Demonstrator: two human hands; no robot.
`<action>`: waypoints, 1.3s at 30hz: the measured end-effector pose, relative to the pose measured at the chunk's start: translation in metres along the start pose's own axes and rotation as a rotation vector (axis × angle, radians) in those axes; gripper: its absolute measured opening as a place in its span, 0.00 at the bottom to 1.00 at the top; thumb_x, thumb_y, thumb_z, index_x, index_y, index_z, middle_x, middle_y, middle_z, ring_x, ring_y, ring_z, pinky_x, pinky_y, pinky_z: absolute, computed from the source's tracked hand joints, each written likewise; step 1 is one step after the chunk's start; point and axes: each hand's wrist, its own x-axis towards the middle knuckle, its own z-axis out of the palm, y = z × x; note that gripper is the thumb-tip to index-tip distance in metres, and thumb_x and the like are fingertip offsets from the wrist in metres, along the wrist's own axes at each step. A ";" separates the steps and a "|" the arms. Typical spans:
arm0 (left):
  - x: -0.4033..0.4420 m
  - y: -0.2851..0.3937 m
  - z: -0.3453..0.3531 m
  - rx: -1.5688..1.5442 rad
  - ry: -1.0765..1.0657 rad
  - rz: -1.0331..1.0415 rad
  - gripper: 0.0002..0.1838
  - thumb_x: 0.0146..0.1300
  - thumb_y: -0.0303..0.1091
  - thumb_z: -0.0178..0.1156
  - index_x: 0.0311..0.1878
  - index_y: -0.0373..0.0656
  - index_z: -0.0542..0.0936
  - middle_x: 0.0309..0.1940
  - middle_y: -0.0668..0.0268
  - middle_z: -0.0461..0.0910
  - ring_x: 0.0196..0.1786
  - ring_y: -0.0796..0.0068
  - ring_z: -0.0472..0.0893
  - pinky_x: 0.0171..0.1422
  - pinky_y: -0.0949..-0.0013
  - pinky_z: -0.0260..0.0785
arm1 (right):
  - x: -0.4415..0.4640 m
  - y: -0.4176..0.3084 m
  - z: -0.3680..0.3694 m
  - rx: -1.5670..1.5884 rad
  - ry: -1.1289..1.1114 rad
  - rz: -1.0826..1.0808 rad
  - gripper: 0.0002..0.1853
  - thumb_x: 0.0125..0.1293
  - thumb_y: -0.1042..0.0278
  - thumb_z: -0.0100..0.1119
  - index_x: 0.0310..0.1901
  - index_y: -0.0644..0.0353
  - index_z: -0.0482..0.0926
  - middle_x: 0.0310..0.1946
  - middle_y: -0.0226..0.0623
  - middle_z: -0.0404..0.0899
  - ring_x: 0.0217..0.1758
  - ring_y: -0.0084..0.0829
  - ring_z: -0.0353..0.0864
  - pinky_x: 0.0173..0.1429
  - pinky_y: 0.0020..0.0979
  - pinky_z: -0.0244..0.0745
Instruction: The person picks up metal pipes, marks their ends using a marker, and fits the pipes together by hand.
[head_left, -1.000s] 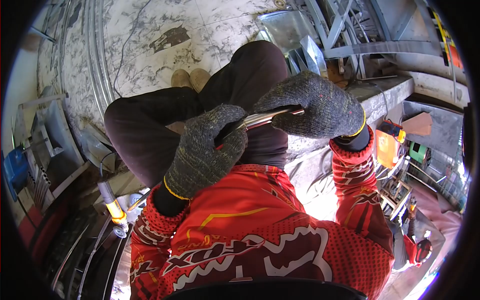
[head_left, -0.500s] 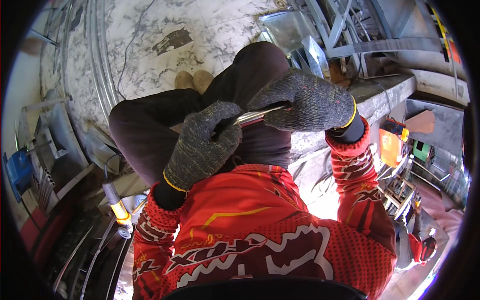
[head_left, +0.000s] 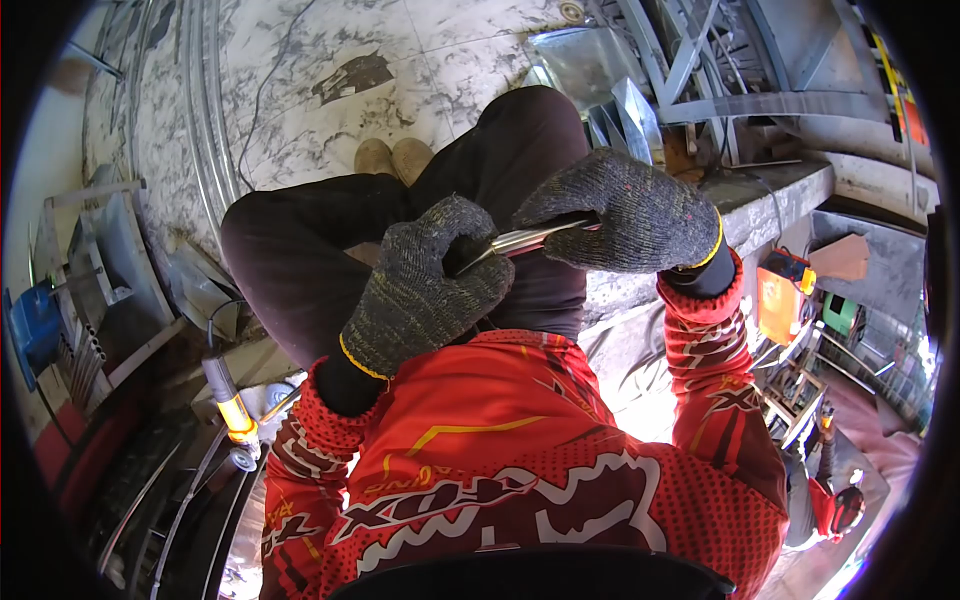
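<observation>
A short, shiny metal piece (head_left: 525,239), narrow and rod-like, spans the gap between my two hands above my lap. My left hand (head_left: 425,285), in a dark grey knitted glove with a yellow cuff edge, closes its thumb and fingers around the left end. In a matching glove, my right hand (head_left: 630,213) pinches the other end. The gloves cover both ends, so I cannot tell the piece's full length or whether it is one part or more.
Long metal tubes (head_left: 203,130) lie on the marbled floor. An angle grinder (head_left: 236,412) rests at left near sheet-metal parts (head_left: 110,255). Steel frames (head_left: 765,104) stand upper right beside a concrete ledge (head_left: 770,198). An orange case (head_left: 780,303) and another person (head_left: 832,508) are at right.
Both hands have shifted slightly right with the metal piece. The left hand has turned a little, opening a wider loop between thumb and fingers, so more of the piece's left end shows.
</observation>
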 end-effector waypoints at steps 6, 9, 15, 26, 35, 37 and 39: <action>-0.001 -0.006 0.004 -0.004 0.045 0.077 0.13 0.57 0.31 0.71 0.41 0.40 0.78 0.24 0.66 0.80 0.28 0.82 0.77 0.33 0.72 0.69 | 0.001 -0.005 -0.003 -0.014 -0.061 0.036 0.13 0.61 0.73 0.70 0.48 0.63 0.85 0.39 0.45 0.88 0.39 0.45 0.89 0.42 0.39 0.82; -0.002 -0.006 0.004 -0.012 0.039 0.058 0.11 0.60 0.30 0.70 0.42 0.39 0.78 0.24 0.66 0.82 0.28 0.83 0.80 0.32 0.73 0.69 | 0.001 -0.003 -0.002 -0.062 -0.055 0.010 0.13 0.61 0.73 0.70 0.47 0.63 0.85 0.40 0.45 0.88 0.40 0.45 0.89 0.44 0.38 0.83; -0.001 -0.006 0.005 -0.031 0.023 0.056 0.10 0.62 0.28 0.68 0.42 0.40 0.78 0.25 0.67 0.83 0.29 0.84 0.81 0.32 0.75 0.70 | -0.002 0.005 0.004 0.038 0.032 -0.012 0.12 0.58 0.75 0.70 0.45 0.59 0.87 0.36 0.41 0.89 0.37 0.39 0.89 0.42 0.35 0.83; -0.003 -0.004 0.002 -0.035 0.004 0.012 0.12 0.58 0.30 0.71 0.42 0.40 0.78 0.26 0.67 0.82 0.29 0.83 0.78 0.33 0.72 0.68 | -0.004 0.009 0.005 0.023 0.038 -0.031 0.12 0.57 0.74 0.72 0.45 0.59 0.88 0.36 0.42 0.89 0.38 0.39 0.89 0.44 0.34 0.84; -0.003 -0.004 0.002 -0.004 0.013 0.054 0.11 0.59 0.30 0.70 0.41 0.40 0.78 0.26 0.67 0.83 0.28 0.82 0.80 0.33 0.73 0.68 | -0.002 0.002 0.001 -0.014 0.018 -0.042 0.14 0.58 0.74 0.72 0.47 0.60 0.87 0.40 0.43 0.88 0.42 0.43 0.89 0.47 0.37 0.84; -0.003 -0.005 0.002 -0.016 0.006 0.035 0.11 0.59 0.30 0.70 0.40 0.41 0.78 0.26 0.67 0.83 0.28 0.82 0.80 0.33 0.73 0.69 | -0.001 0.000 0.000 -0.032 -0.007 -0.049 0.16 0.58 0.76 0.71 0.49 0.64 0.86 0.42 0.46 0.88 0.43 0.45 0.89 0.46 0.37 0.84; -0.002 -0.005 0.002 -0.029 -0.002 0.018 0.11 0.59 0.30 0.70 0.40 0.41 0.78 0.26 0.67 0.83 0.28 0.82 0.81 0.33 0.73 0.69 | -0.001 0.000 0.001 -0.059 0.019 -0.071 0.16 0.58 0.76 0.71 0.49 0.63 0.86 0.42 0.46 0.88 0.43 0.45 0.89 0.46 0.38 0.84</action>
